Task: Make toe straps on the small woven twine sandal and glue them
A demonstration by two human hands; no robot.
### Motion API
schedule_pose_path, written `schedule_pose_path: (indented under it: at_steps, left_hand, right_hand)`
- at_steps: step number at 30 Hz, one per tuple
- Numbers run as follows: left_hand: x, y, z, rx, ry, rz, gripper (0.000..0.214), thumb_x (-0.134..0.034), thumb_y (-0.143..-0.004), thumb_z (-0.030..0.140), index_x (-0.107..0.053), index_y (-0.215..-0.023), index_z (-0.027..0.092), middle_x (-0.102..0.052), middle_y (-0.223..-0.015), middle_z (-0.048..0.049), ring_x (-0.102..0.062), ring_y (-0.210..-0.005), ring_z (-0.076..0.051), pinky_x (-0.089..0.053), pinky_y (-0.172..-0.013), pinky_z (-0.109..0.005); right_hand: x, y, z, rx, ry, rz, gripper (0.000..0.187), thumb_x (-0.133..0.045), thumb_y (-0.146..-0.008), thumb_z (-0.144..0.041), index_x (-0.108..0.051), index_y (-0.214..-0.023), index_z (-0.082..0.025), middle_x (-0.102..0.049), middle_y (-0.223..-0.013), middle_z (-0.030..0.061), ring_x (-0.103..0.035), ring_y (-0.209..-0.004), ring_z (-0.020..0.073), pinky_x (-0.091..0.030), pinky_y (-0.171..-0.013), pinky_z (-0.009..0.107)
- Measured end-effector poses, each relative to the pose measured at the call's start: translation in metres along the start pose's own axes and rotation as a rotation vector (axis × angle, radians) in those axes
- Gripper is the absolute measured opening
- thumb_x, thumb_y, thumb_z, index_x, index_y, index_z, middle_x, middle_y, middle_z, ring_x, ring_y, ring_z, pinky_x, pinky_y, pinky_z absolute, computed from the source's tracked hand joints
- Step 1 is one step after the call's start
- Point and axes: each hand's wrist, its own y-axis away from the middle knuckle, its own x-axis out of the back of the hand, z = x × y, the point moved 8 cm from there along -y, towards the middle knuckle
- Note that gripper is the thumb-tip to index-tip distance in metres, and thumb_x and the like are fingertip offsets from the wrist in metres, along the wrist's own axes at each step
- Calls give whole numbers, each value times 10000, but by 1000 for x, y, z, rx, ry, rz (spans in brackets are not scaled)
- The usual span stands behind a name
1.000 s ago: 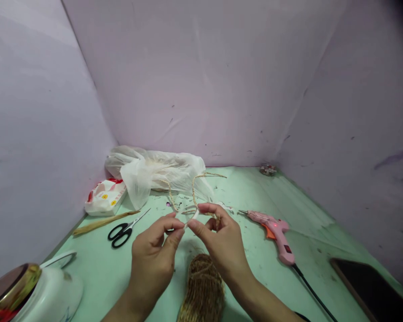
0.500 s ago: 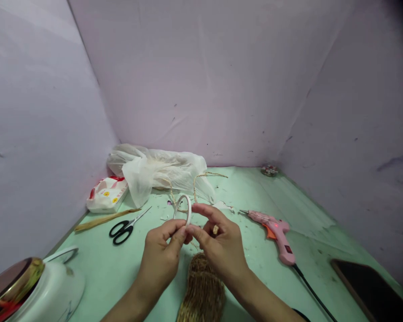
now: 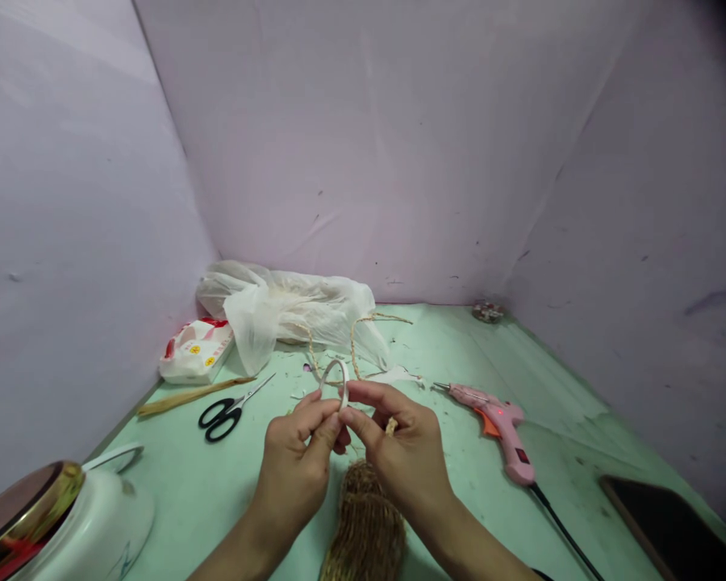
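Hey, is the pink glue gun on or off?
It looks on: a small red light glows on the pink glue gun.

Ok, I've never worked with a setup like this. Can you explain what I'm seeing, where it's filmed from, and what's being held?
There's no machine here: these are a person's own bare hands, seen by one camera worn on the head, looking forward and down. The left hand and right hand hold a thin white ring at their fingertips. A braided cord pokes out from the right hand's curled fingers. On the green surface, black-handled scissors lie to the left and a pink glue gun to the right. A white plastic bag lies at the back, and a brown fibre bundle lies nearest the person.
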Motion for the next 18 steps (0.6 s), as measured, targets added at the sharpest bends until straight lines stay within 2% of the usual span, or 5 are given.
schedule_pose_path:
  at_steps: [3,6,11,13,18]
  left_hand:
    - [1,1,2,-20,8,15,243,-459,-801,240,-570,-589,201,-489,-497,48,-493,-508,-119,-336,-963,-335]
    - [0,1,3,-39,-1,18,244,-456,-808,228,-566,-593,195,-479,-502,49,-488,-511,-113,-342,-943,-322]
    - [-1,2,1,-1,40,-10,259,-449,-824,272,-537,-599,181,-472,-536,26,-466,-539,-121,-412,-618,-237]
    - [-3,2,1,22,72,-46,236,-445,-825,277,-548,-637,177,-478,-549,21,-461,-543,-122,-389,-556,-223]
    - [-12,-1,2,58,199,-255,144,-455,-796,227,-578,-748,171,-513,-651,6,-463,-624,-128,-395,-609,-225]
  right_hand:
    - [-3,1,-1,22,-49,-32,62,-632,-711,-201,-686,-726,-228,-608,-477,-36,-548,-432,116,-445,-444,224]
    - [-4,1,0,5,-74,-30,79,-637,-706,-199,-677,-769,-224,-646,-549,-22,-554,-442,115,-445,-449,228]
    - [-3,0,5,-50,-91,-40,271,-653,-680,-214,-677,-950,-226,-715,-811,35,-561,-490,120,-466,-473,253]
    - [-2,-2,6,-61,-51,-54,257,-647,-683,-224,-691,-937,-227,-713,-802,37,-525,-460,108,-437,-428,241]
    - [0,-7,10,-119,-83,-63,275,-634,-691,-245,-683,-961,-215,-699,-868,49,-449,-375,65,-402,-357,220]
